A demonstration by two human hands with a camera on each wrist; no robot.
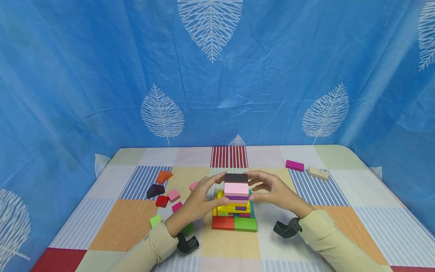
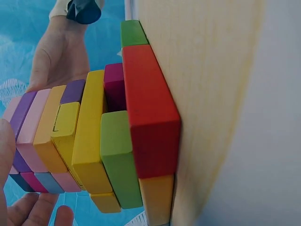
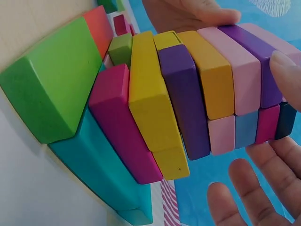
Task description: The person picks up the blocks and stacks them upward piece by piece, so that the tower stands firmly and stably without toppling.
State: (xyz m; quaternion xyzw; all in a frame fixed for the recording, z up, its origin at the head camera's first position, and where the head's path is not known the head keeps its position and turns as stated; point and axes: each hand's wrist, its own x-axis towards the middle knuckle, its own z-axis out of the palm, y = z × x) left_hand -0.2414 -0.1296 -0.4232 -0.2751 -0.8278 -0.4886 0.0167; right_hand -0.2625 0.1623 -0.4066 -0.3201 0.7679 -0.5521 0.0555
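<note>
Two sets of fingers, loosely bent and partly spread, flank the upper tower (image 1: 236, 202); the thumbs of the left hand (image 1: 200, 201) and right hand (image 1: 276, 190) appear to touch its sides, with no firm clasp visible. Its pieces look stiff, light and smooth, the stack likely easy to topple; gentle, even pressure on opposite sides seems best. Its long axis stands upright on the table (image 1: 231, 249), top pieces lying left to right. Loose blocks (image 1: 173, 195) lie leftward.

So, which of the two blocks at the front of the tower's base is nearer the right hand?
The bright green block, towards the right hand; the red block beside it lies towards the left hand.
</note>
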